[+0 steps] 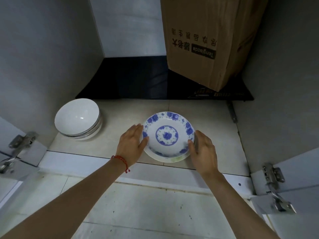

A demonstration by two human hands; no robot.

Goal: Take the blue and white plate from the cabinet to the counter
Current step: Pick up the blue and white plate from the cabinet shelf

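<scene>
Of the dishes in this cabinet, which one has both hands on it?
The blue and white plate, top of the right-hand pile, with the left hand and right hand on its rim. The plain white bowls stacked to its left are untouched.

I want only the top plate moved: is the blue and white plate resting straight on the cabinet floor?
No, the blue and white plate sits on another plate whose rim shows beneath it.

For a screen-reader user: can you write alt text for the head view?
Both hands, left hand and right hand, clasp the sides of a blue and white plate on the cabinet floor. Stacked white bowls sit left; a cardboard box stands behind.
</scene>
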